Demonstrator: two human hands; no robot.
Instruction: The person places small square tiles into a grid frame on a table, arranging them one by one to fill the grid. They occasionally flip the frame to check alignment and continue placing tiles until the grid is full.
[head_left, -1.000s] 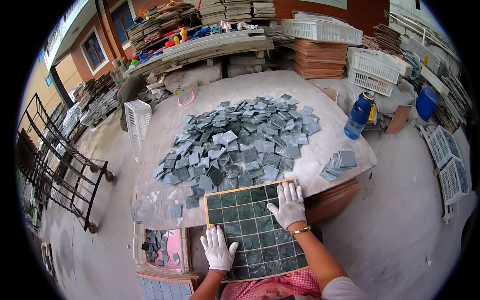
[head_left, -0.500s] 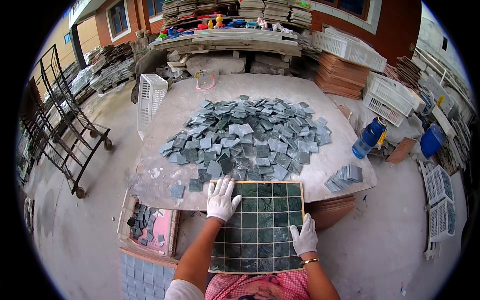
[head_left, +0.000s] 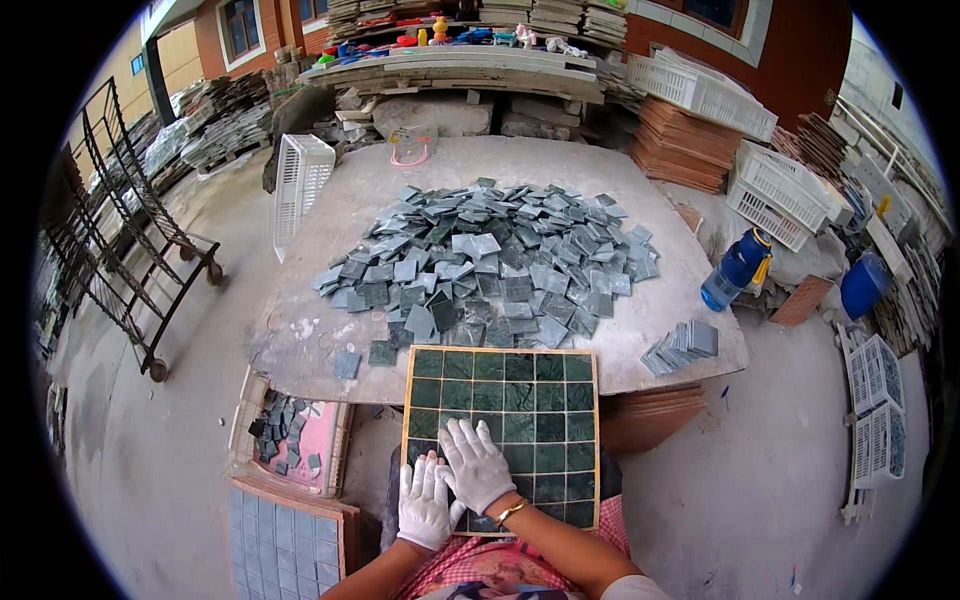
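A framed board of dark green square tiles [head_left: 518,398] rests on my lap, its far edge against the table's front edge. The tiles fill it in even rows inside a thin pale wooden rim. My right hand [head_left: 475,466], in a white glove, lies flat on the tiles left of the middle, fingers stretched out. At the board's near left edge is my gloved left hand [head_left: 427,503], its fingers straight and pointing away from me. The two hands touch or nearly touch; neither holds anything. Beyond the board spreads a heap of loose grey-green tiles [head_left: 500,255].
On the table [head_left: 300,345] stand a short row of tiles [head_left: 682,345] and a blue bottle [head_left: 735,270]. Lower left are a crate with tile pieces [head_left: 335,450] and a stacked board of grey-blue tiles [head_left: 285,545]. A wheeled metal rack [head_left: 135,260] stands farther left.
My left hand has come from the board's far left corner to its near left edge. My right hand has left the right edge and crossed onto the tiles. The board has shifted slightly left and away.
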